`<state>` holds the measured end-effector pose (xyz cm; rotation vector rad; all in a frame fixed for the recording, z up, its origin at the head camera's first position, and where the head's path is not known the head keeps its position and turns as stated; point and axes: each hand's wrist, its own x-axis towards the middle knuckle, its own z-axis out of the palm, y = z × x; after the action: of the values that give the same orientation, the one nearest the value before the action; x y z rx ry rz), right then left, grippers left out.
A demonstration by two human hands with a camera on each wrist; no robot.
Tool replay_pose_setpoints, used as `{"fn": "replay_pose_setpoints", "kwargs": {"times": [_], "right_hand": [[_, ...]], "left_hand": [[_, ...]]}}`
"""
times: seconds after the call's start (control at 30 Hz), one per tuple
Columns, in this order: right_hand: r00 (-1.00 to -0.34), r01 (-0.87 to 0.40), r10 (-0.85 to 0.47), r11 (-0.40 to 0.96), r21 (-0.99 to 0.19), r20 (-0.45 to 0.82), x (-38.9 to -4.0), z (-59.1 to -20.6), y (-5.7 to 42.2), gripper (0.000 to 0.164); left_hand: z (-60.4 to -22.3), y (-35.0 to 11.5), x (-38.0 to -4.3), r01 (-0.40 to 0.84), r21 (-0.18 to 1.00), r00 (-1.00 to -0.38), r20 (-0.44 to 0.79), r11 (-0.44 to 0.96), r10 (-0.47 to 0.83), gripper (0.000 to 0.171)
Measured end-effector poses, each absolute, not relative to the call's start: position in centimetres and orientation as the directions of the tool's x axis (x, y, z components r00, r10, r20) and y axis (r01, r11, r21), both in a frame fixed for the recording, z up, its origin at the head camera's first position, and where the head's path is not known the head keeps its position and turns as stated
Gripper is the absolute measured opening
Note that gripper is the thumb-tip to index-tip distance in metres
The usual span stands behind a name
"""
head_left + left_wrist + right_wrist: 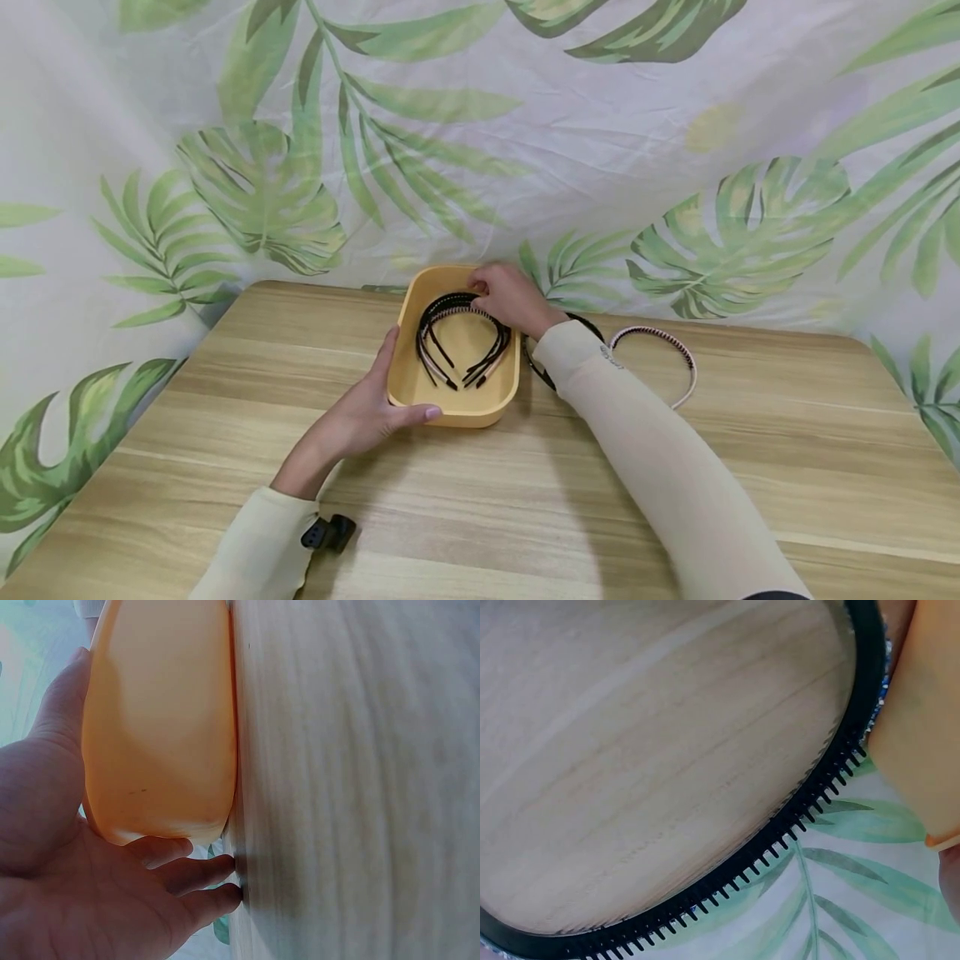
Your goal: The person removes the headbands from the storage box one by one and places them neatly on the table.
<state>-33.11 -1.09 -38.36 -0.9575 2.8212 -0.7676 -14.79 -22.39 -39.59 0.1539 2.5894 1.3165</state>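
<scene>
A yellow box point(455, 419) stands on the table and contains several headbands point(427, 350), black ones and a pink-and-black one among them. My left hand point(365, 408) holds the box at its near left corner, thumb over the near rim and fingers along the left wall. In the left wrist view those fingers point(206, 874) bend around the end of the box wall point(161, 727). Reaching over the far right rim, my right hand point(512, 298) has curled fingers and pinches a headband at the top of the bunch. Its fingertips are partly hidden.
Right of the box, partly under my right forearm, lies a black headband point(588, 325); its teeth show close up in the right wrist view. A pale pink-and-black headband point(692, 367) lies farther right on the wooden table point(810, 433). A leaf-patterned cloth point(600, 167) hangs behind.
</scene>
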Motion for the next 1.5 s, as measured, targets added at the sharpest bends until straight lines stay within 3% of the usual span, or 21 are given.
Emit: {"fn": "replay_pose_setpoints", "kwargs": {"times": [1.5], "right_hand": [[-0.854, -0.507, -0.513, 0.779, -0.369, 0.09, -33.1, -38.9, -2.2, 0.022]], "left_hand": [[-39.7, -22.4, -14.8, -0.017, 0.782, -0.969, -0.168, 0.624, 0.184, 0.134]]}}
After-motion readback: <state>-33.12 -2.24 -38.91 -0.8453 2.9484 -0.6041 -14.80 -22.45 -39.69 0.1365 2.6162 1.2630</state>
